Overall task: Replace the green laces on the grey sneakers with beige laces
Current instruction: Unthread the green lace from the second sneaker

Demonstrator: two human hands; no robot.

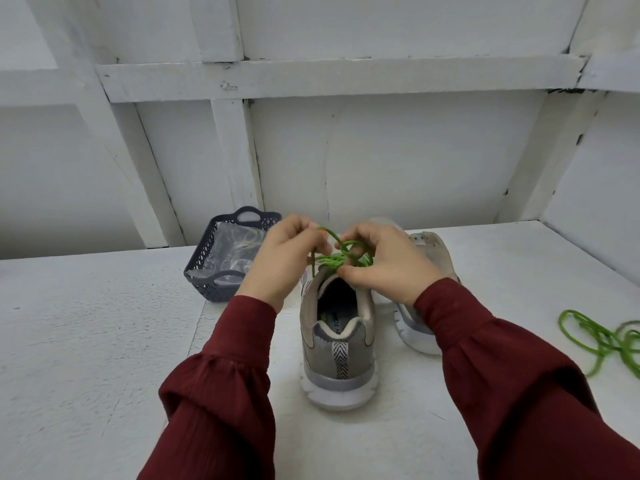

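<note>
a grey sneaker (337,341) stands upright near the middle of the white table (86,341), with its heel toward the camera and its opening in view. the green lace (341,256) is bunched at the top of the tongue, threaded across the upper eyelets.

both hands work above that spot. the left hand (284,258) pinches one strand of the lace between thumb and fingertips, and the strand runs up from the shoe's left side into the pinch. the right hand (388,268) has its fingers curled through a loop of the same lace, with the thumb low against the shoe's collar. dark red sleeves (221,375) cover both forearms.

a second sneaker (433,251) sits just beside the first on its right and a little farther back, partly hidden by the right hand and sleeve. a loose green lace (602,337) lies in tangled loops at the table's right edge, well apart from both shoes.

a dark blue-grey basket (207,268) stands to the left of the left hand, near the white panelled wall (398,161). a clear plastic packet (221,258) lies inside it. the pale coils (244,237) in the packet may be the beige laces, though glare on the plastic makes that hard to tell.
</note>
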